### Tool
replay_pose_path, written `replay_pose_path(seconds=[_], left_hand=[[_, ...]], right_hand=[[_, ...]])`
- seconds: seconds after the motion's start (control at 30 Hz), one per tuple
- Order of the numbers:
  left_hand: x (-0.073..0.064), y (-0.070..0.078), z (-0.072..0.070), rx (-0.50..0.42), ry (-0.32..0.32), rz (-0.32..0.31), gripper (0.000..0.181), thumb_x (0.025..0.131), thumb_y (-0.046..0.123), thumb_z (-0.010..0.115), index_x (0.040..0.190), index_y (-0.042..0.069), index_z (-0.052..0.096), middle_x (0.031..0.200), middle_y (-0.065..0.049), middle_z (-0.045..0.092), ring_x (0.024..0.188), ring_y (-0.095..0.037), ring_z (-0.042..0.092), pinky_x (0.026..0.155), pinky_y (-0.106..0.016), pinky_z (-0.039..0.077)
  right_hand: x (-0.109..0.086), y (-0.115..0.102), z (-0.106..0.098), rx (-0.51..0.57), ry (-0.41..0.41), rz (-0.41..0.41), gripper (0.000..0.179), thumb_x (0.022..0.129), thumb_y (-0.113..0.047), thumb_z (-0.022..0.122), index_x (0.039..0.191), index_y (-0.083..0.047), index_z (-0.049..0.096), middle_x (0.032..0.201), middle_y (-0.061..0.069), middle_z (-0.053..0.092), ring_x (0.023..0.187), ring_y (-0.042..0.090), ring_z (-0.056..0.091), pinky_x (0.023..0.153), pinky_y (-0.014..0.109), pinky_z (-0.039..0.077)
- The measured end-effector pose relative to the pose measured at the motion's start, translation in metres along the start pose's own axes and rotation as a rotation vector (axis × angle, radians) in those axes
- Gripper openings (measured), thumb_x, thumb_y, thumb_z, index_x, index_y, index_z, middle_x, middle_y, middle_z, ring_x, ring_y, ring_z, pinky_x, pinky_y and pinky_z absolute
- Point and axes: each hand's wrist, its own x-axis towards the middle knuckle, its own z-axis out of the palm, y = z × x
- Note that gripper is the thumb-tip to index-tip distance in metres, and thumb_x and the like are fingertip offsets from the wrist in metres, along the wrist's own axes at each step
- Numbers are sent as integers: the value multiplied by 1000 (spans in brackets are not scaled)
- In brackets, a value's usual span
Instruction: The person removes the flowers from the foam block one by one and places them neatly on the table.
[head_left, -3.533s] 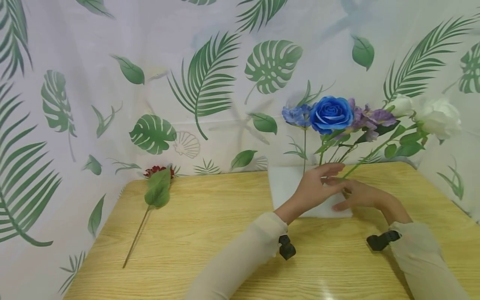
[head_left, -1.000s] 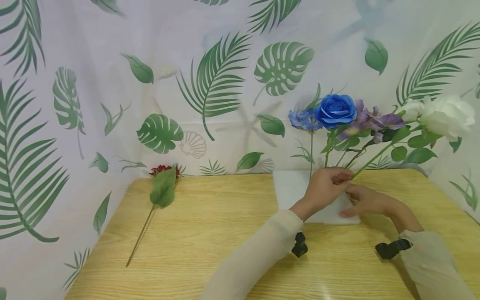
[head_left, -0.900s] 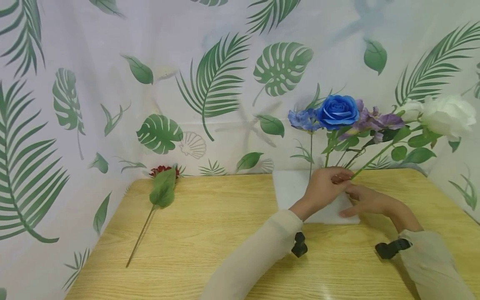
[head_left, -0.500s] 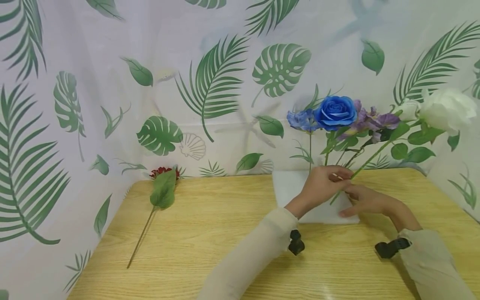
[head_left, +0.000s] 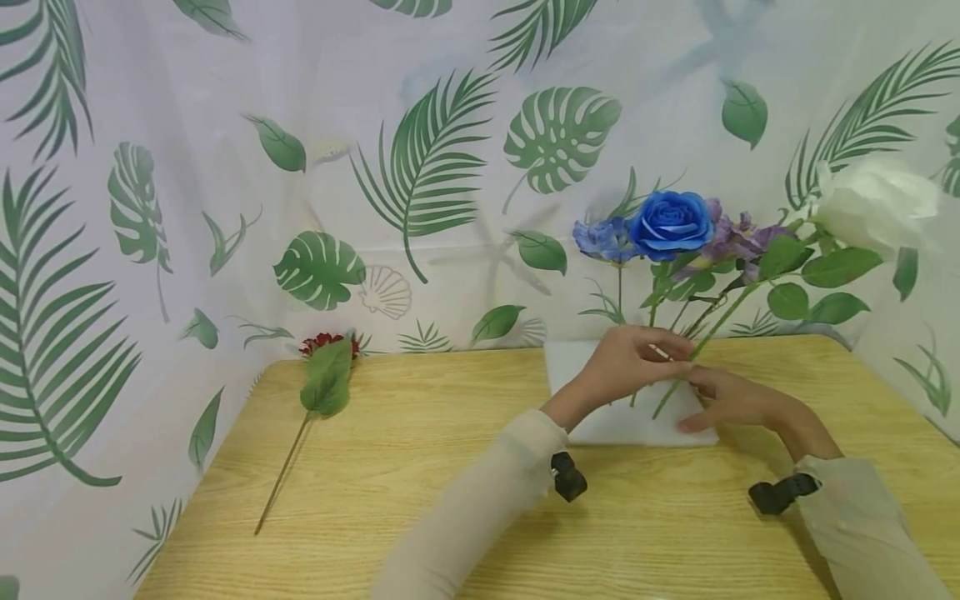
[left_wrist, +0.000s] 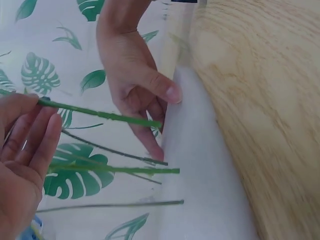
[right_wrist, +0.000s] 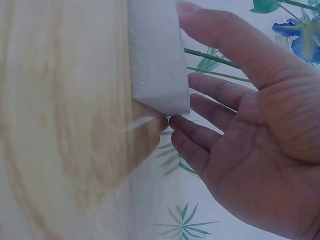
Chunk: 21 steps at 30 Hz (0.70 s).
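My left hand [head_left: 630, 362] pinches the green stem [left_wrist: 100, 113] of a white rose [head_left: 873, 204] between thumb and fingers. The stem slants down to the left, its cut end close over a white foam block [head_left: 645, 429]. At the block's right side is my right hand [head_left: 738, 400], fingers loosely spread; in the right wrist view its thumb lies at the upper face and its fingertips by the corner. A blue rose [head_left: 671, 225], a small blue flower [head_left: 606, 240] and a purple flower [head_left: 742, 237] stand in the foam on thin stems.
A red flower [head_left: 324, 342] with a large green leaf [head_left: 327, 379] lies on the left of the wooden table [head_left: 420, 467]. Behind the table hangs a white curtain [head_left: 465, 33] printed with green leaves. Black wrist cameras [head_left: 568, 477] sit on both cuffs.
My left hand has shifted slightly left and tipped the white rose up and leftward. Its stem's lower end now shows below the hand. The right hand has stayed by the foam block.
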Motion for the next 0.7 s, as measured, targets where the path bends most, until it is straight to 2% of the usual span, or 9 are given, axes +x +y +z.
replay_pose_path(seconds=[0.3, 0.57, 0.7], left_hand=[[-19, -6, -18, -111, -42, -18, 25, 93, 12, 75, 118, 7, 75, 108, -11, 77, 80, 4, 67, 73, -16, 58], [-39, -3, -35, -130, -38, -13, 26, 94, 12, 74, 119, 5, 74, 106, -11, 76, 82, 3, 66, 72, -19, 59], [-49, -1, -45, -133, -33, 9, 25, 93, 9, 75, 117, 3, 73, 108, -16, 75, 82, 4, 65, 79, -19, 59]], right_hand=[[3, 1, 0, -21, 21, -47, 86, 87, -22, 82, 153, 7, 36, 160, 37, 23, 145, 64, 18, 109, 78, 30], [5, 0, 1, -8, 8, -23, 88, 85, -18, 83, 153, 9, 34, 161, 39, 18, 144, 65, 16, 111, 77, 26], [6, 1, 1, -12, 9, -21, 89, 84, -17, 84, 152, 10, 34, 160, 41, 18, 144, 66, 16, 111, 77, 25]])
